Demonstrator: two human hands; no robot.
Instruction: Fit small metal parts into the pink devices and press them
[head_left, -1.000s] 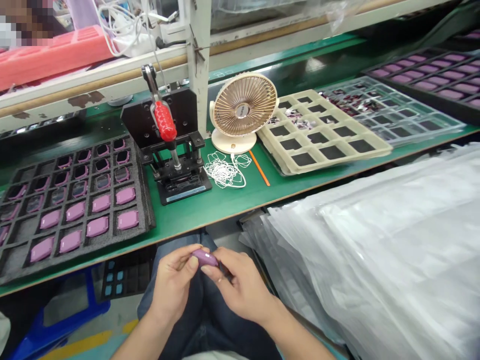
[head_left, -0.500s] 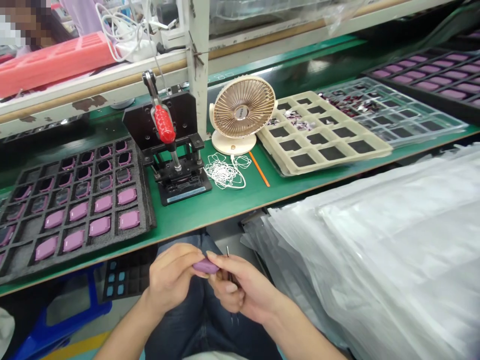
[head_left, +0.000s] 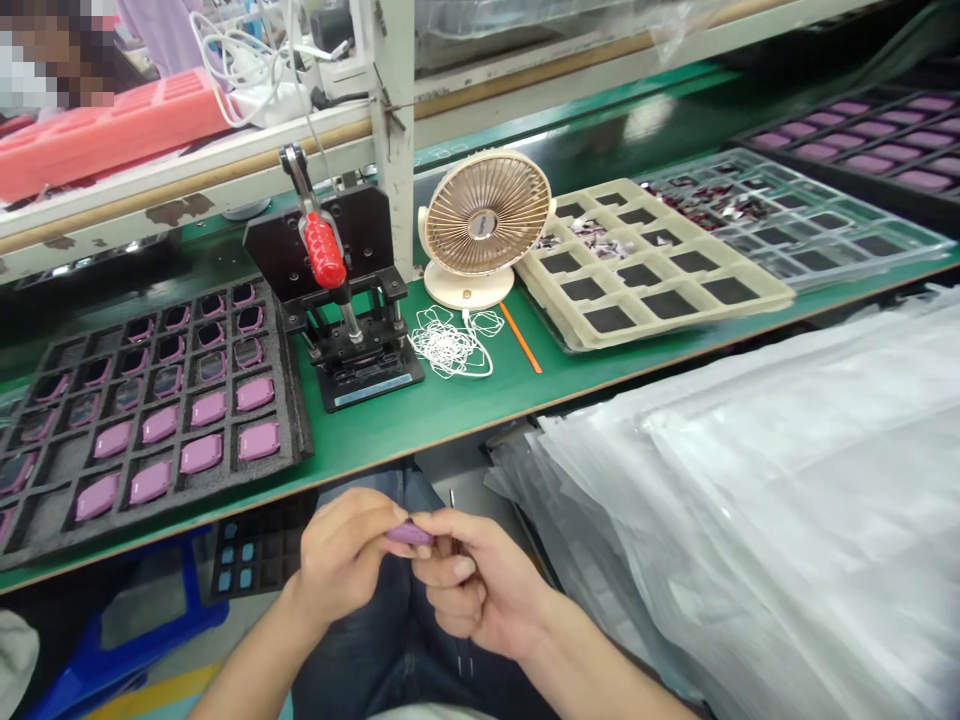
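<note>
Purple casing is up over the lap, just off the near edge of the worktop. Left hand has its fingers pinching the left end, right hand pinches the other with thumb and finger, remaining fingers curled round a thin metal tool. Looks mid-job to me: this one's still in hand, while similar pieces sit in the dark foam tray far left, no clue which are finished. Versus a second ago, the tool's now poking up; couldn't see it then.
</note>
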